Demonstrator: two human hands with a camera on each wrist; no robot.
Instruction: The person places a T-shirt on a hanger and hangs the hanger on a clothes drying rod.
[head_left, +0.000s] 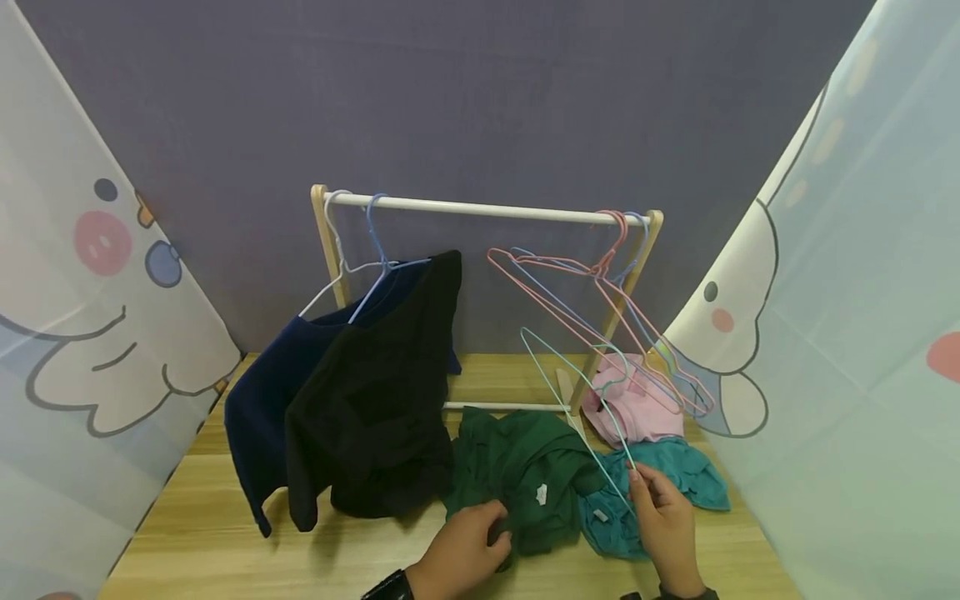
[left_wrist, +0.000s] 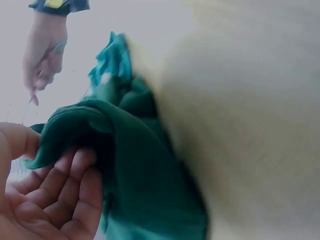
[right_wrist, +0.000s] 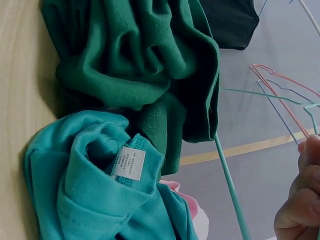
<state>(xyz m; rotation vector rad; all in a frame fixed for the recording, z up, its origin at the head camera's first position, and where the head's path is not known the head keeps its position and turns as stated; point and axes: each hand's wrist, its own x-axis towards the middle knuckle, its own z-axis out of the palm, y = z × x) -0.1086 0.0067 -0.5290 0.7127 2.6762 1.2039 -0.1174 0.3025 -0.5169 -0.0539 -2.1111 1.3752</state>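
Observation:
In the head view my left hand (head_left: 461, 550) is at the near edge of a crumpled dark green garment (head_left: 517, 458) on the table. The left wrist view shows its thumb and fingers pinching a fold of the green cloth (left_wrist: 145, 165), lifting it into an arch. My right hand (head_left: 666, 525) grips a mint green wire hanger (head_left: 615, 427) by one end, tilted up over the garments with its hook toward the rack. Beside the green garment, below the right hand, lies a bunched teal garment (right_wrist: 100, 190) with a white label (right_wrist: 130, 163).
Behind stands a small clothes rack (head_left: 487, 208). A navy garment (head_left: 258, 392) and a black garment (head_left: 375, 417) hang at its left. Pink hangers (head_left: 600, 271) and a blue hanger (head_left: 643, 242) hang at its right. A folded pink garment (head_left: 630, 412) lies at the rack's right foot.

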